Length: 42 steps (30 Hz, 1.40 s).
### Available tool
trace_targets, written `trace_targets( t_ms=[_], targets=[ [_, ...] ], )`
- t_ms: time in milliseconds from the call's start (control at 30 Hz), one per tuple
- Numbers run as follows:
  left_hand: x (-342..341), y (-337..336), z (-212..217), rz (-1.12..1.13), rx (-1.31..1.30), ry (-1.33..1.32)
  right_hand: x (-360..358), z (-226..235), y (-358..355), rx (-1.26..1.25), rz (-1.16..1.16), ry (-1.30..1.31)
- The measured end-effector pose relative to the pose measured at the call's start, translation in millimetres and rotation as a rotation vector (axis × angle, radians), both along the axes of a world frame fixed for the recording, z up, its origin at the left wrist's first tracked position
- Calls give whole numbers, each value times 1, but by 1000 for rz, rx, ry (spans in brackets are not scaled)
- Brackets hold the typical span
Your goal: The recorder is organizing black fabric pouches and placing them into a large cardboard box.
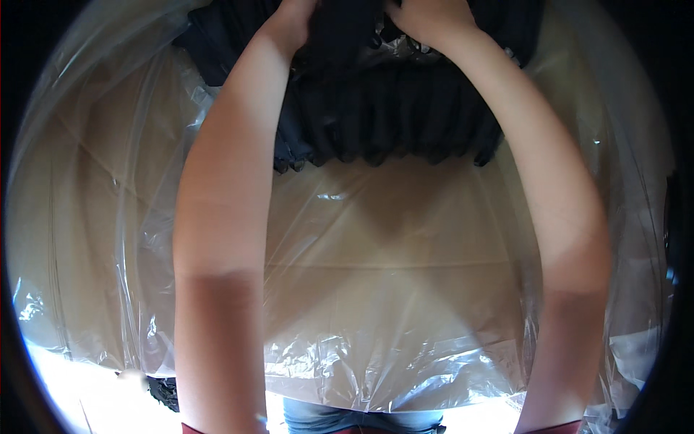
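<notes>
Both my arms reach forward to the top edge of the head view. A piece of black cloth bunches between my hands. My left hand is closed against its left side, with the fingertips hidden. On the other side my right hand curls its fingers at the cloth's edge, its upper part cut off by the frame. Just nearer than my hands lies a row of black gathered fabric pieces, packed side by side. Small shiny bits show between this row and my right hand; what they are I cannot make out.
Clear plastic sheeting covers a brown surface and bunches in wrinkles along the near edge. More black fabric lies at the far left, and some at the far right. A dark crumpled thing sits low at the left.
</notes>
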<state>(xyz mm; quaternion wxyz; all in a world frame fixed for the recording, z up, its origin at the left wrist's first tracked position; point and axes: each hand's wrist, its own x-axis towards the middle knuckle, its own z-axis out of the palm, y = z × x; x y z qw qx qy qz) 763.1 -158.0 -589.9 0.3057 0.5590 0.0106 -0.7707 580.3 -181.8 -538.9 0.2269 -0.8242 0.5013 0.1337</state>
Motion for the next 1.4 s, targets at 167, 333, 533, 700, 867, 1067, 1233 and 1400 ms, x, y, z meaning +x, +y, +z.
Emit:
trace_targets(
  t_ms=[167, 333, 533, 700, 867, 1067, 1233, 1400],
  targets=[
    [29, -4, -34, -304, -472, -67, 13, -1, 2, 23, -78, -77],
    [-8, -18, -48, -213, 98, -317, 5, -25, 2, -101, -12, -63],
    [-13, -35, -113, -649, -85, -610, 5, -22, -5, 32, -174, -294],
    [6, -35, -165, -822, -247, -962, 0, -1, -1, 223, -360, -1008],
    [28, -33, -148, -2086, -909, -1120, 16, 1, 6, -46, -185, -262],
    [23, 10, -75, -732, -261, -1266, 40, -19, 16, -183, -381, -343],
    [-6, 13, -21, -600, -437, -1082, 56, -23, 22, -380, -382, -264],
    [10, -14, -14, -801, -485, -1148, 58, -17, 17, -232, -497, -234]
  ],
)
